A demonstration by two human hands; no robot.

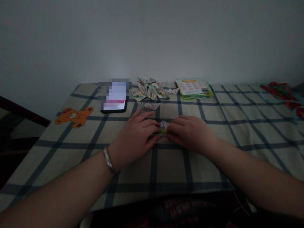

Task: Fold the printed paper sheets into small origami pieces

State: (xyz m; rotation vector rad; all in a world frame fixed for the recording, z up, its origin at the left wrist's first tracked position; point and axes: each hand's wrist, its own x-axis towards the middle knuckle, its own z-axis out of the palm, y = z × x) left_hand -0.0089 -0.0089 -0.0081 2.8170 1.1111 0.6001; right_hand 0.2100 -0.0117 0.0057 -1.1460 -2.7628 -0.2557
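Between my two hands a small piece of folded printed paper [163, 130] lies on the checked tablecloth, green and white with a pointed top. My left hand [140, 133], with a silver bracelet at the wrist, pinches its left side with thumb and index finger; the other fingers stretch forward. My right hand [190, 131] has its fingers closed on the right side, covering that end. Just beyond my left fingertips rests a single folded paper piece [149, 106]. Behind it lies a heap of similar pointed folded paper pieces [152, 89].
A stack of printed leaflets [194, 89] lies at the back right of the heap. Left of it is a phone [115, 96] with a lit screen. An orange bear figure [74, 117] is on the left. Red and green items [282, 95] lie far right. A wall borders the back.
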